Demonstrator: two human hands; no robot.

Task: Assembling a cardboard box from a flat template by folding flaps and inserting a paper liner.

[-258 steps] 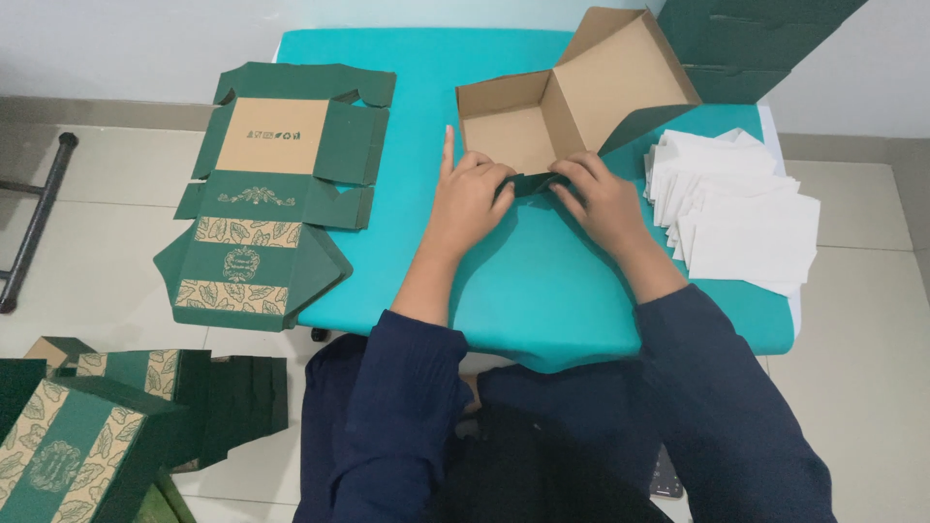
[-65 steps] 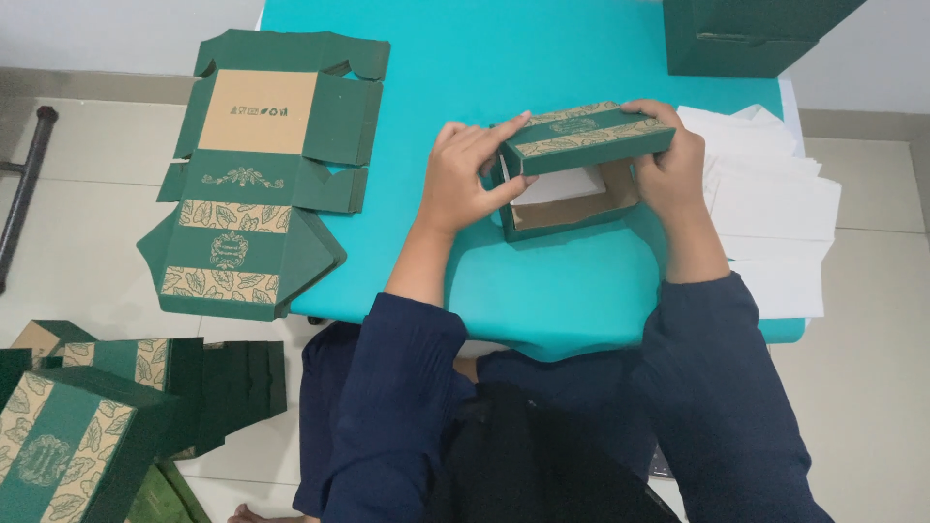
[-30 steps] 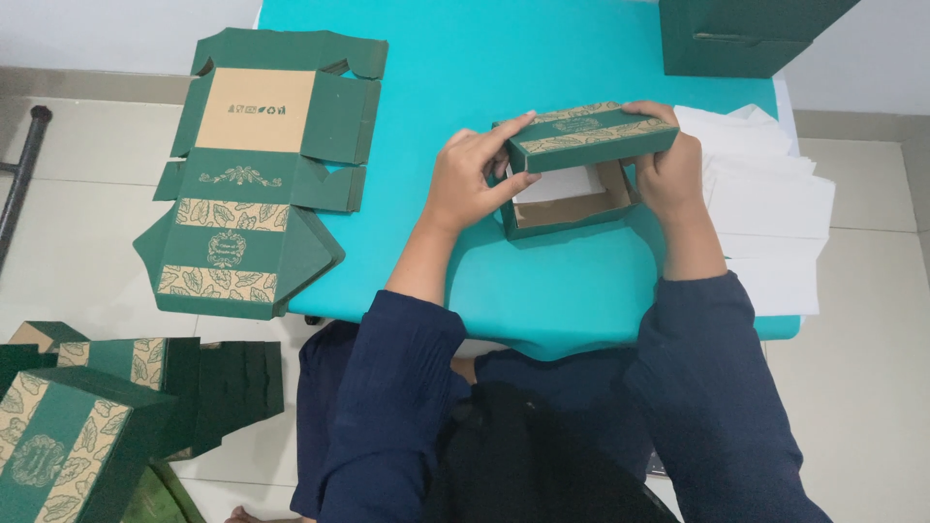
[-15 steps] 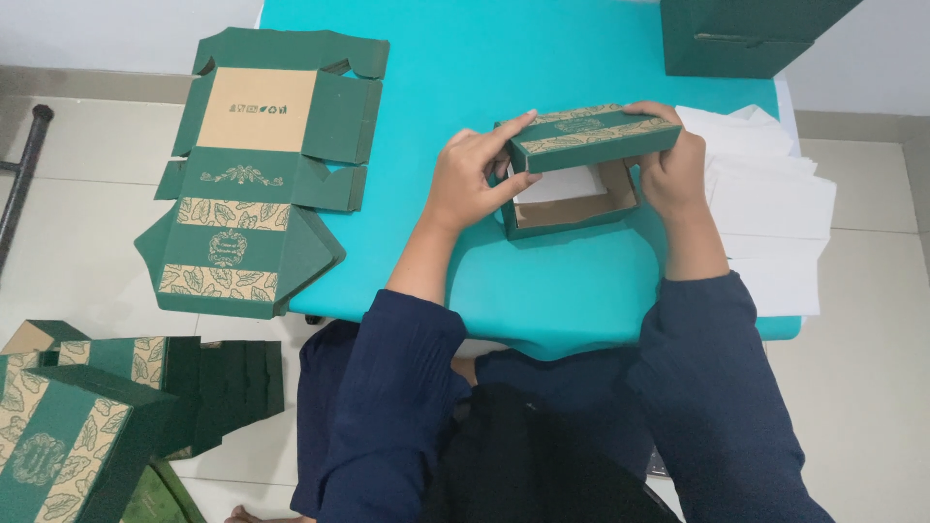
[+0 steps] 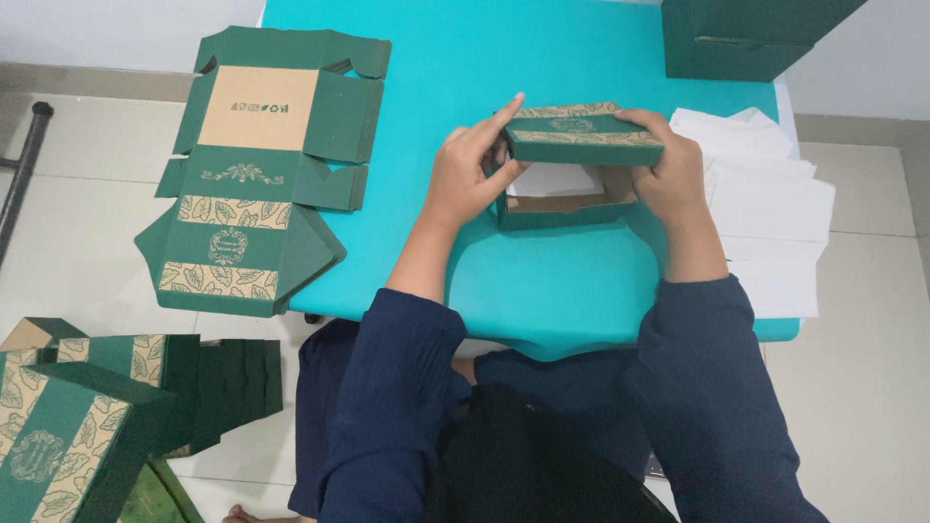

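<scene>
- Head view: green box [image 5: 572, 165] with gold leaf bands sits mid tabletop [image 5: 542, 281], held between both hands, lid half lowered over the brown inside; white paper [image 5: 554, 179] lies in it.
- Left hand [image 5: 470, 174] grips the box's left end, fingers on the lid's corner. Right hand [image 5: 673, 169] wraps the right end, fingers over the lid's top edge.
- Versus 0.5 s ago: hands and box stay in the same spot and grip, lid angle about unchanged. 8.6 s ago the box was open, flaps up.
- Flat unfolded box blanks [image 5: 262, 165] overhang the tabletop's left edge.
- White paper stack [image 5: 775, 213] at right, just beside the right hand.
- Dark green box [image 5: 746, 39] at far right.
- Finished green boxes [image 5: 68, 436] on the floor, near left.
</scene>
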